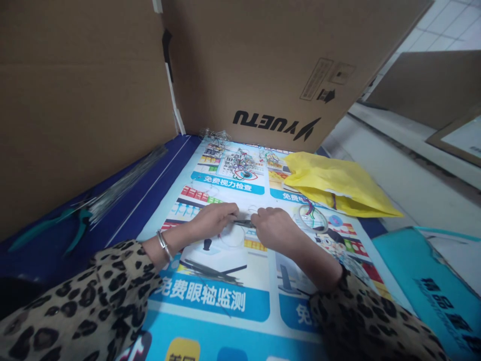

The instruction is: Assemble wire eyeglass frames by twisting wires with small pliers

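My left hand (218,218) is closed in a pinch on the end of a thin wire (230,243), which curves in a loop below my fingers. Facing it, my right hand (277,229) is wrapped round a dark metal tool whose narrow jaws look like those of pliers (243,222). The jaws reach toward my left fingertips; the handle is hidden in my fist. Short dark wire pieces (214,272) lie on the printed sheet in front of my hands. Beyond my hands is a tangled pile of bent wires (240,161).
Teal-handled pliers (77,228) and a bundle of straight wires (126,180) lie at the left. A clear ring-shaped roll (314,219), a yellow bag (338,180) and a teal bag (432,281) are at the right. Cardboard walls (263,60) enclose the back and left.
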The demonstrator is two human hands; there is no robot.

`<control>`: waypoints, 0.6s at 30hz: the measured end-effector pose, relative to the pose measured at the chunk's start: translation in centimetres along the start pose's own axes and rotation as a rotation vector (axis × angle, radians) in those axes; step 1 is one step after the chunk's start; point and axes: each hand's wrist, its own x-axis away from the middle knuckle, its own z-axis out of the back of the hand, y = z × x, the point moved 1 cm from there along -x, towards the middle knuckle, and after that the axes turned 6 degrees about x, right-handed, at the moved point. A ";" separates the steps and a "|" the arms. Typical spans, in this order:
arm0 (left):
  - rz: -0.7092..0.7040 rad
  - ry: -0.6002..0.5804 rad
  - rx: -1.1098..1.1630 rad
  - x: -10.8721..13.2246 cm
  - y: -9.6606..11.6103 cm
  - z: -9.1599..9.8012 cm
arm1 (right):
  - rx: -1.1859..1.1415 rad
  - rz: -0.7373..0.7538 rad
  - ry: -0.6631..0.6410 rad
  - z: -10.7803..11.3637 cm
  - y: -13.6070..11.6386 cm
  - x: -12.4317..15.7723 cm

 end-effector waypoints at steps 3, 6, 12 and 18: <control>0.014 0.014 0.021 0.0 -0.1 -0.1 | -0.005 -0.002 0.033 0.0 0.1 0.1; 0.027 0.019 0.048 0.0 -0.2 -0.2 | -0.018 -0.009 0.038 0.0 0.1 0.1; 0.029 0.009 0.080 0.0 -0.3 -0.1 | 0.001 0.001 0.014 0.1 0.0 0.1; -0.010 -0.003 0.076 0.0 -0.2 -0.2 | 0.002 0.007 0.009 0.0 0.0 0.1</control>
